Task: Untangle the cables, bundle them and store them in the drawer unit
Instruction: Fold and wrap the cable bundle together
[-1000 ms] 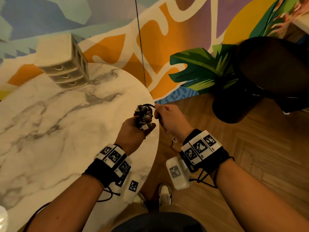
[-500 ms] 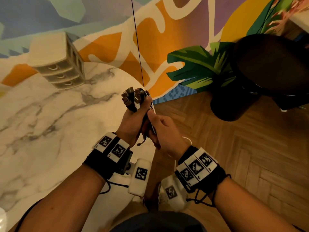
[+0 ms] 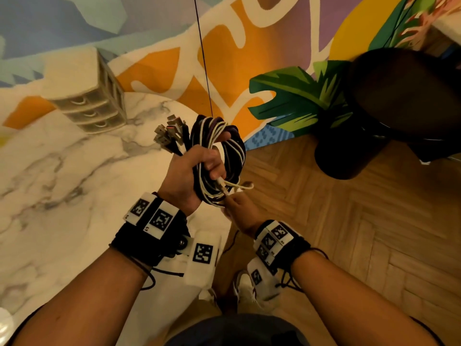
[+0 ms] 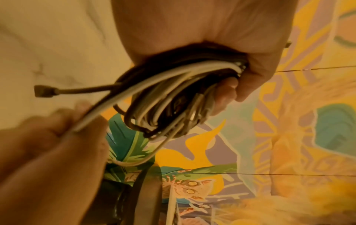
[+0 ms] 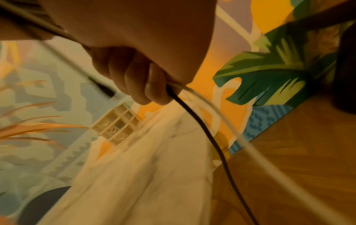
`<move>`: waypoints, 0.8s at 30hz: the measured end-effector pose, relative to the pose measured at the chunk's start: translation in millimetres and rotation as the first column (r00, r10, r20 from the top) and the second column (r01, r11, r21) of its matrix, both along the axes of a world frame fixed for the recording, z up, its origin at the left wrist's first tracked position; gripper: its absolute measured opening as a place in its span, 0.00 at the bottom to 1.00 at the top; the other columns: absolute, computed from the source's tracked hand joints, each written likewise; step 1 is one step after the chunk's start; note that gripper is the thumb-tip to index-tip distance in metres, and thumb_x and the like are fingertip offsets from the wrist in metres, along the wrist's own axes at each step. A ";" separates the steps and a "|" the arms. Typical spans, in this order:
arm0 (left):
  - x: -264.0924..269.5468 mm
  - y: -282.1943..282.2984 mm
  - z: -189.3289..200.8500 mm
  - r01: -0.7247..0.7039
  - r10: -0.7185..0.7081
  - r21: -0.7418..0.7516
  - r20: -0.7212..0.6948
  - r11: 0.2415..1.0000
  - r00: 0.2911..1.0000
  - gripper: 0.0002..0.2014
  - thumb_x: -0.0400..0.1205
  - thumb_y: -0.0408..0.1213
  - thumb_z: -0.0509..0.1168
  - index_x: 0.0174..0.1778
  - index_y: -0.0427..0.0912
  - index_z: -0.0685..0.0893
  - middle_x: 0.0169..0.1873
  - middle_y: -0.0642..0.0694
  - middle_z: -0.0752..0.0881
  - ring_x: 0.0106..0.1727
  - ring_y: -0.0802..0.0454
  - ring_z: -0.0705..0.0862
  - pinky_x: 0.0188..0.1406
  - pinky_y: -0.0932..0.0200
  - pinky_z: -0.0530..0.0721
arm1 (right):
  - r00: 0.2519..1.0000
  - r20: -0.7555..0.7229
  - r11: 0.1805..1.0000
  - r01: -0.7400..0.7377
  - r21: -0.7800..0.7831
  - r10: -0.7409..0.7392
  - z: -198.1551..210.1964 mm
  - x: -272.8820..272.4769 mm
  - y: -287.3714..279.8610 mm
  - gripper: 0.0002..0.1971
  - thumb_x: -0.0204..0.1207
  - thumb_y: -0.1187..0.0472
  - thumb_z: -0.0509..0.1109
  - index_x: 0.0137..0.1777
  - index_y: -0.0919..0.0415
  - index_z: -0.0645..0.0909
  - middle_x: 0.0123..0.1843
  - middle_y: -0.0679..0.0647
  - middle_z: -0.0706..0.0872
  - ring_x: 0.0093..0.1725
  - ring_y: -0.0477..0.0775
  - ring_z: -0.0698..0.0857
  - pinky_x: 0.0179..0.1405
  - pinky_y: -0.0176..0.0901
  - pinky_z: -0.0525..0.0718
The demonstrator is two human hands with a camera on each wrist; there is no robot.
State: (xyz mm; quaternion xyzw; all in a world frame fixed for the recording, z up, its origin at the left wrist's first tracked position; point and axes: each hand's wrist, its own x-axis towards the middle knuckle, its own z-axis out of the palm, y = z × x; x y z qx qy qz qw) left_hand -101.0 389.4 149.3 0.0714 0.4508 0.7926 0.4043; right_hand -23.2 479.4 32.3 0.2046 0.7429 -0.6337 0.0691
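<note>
A coil of black, purple and white cables [image 3: 219, 156] hangs over the table's right edge, gripped by my left hand [image 3: 192, 176]. Its USB plugs [image 3: 166, 134] fan out up and to the left. In the left wrist view the coiled cables [image 4: 173, 97] fill my left hand [image 4: 227, 60], and one dark plug [image 4: 43, 91] sticks out leftward. Just below the coil, my right hand [image 3: 237, 208] pinches loose white cable ends [image 3: 235, 187]. The right wrist view shows my right hand [image 5: 146, 85] curled round a black and a white cable [image 5: 202, 129]. The beige drawer unit [image 3: 86, 96] stands at the table's far side with its drawers shut.
The round marble table [image 3: 62, 196] lies to the left, its edge under my hands. A dark round stool or side table [image 3: 389, 108] stands on the wood floor [image 3: 361, 233] to the right. A thin black cord [image 3: 203, 56] hangs down the painted wall.
My left hand has turned and lifted, so the coil of cables now shows as a full loop. My right hand has dropped below the coil, drawing the loose ends down.
</note>
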 end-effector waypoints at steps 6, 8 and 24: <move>-0.5 -23.9 0.0 0.164 -0.169 -0.056 -0.119 0.985 0.978 0.22 0.67 0.34 0.65 0.57 0.31 0.81 0.21 0.49 0.65 0.20 0.54 0.66 0.24 0.61 0.66 | 0.999 0.035 0.977 -0.010 0.211 0.002 -3.5 -5.8 49.3 0.25 0.83 0.59 0.62 0.20 0.54 0.69 0.20 0.47 0.69 0.20 0.44 0.65 0.26 0.40 0.63; 1.8 -32.1 1.2 0.240 -0.251 -0.080 -0.186 0.967 0.950 0.21 0.69 0.34 0.64 0.57 0.29 0.80 0.20 0.48 0.65 0.18 0.53 0.65 0.22 0.61 0.65 | 0.999 0.045 0.970 0.001 0.241 -0.012 2.6 -1.0 62.4 0.27 0.83 0.54 0.61 0.19 0.54 0.67 0.18 0.46 0.65 0.17 0.44 0.60 0.21 0.37 0.60; 13.6 -28.7 -28.6 0.079 -0.681 -0.755 -0.535 0.651 0.500 0.15 0.69 0.32 0.71 0.29 0.62 0.81 0.28 0.50 0.83 0.39 0.44 0.83 0.36 0.66 0.76 | 0.992 0.048 0.899 -0.123 0.420 0.114 59.7 -7.0 73.1 0.25 0.82 0.46 0.60 0.25 0.58 0.73 0.21 0.49 0.70 0.21 0.47 0.66 0.25 0.40 0.66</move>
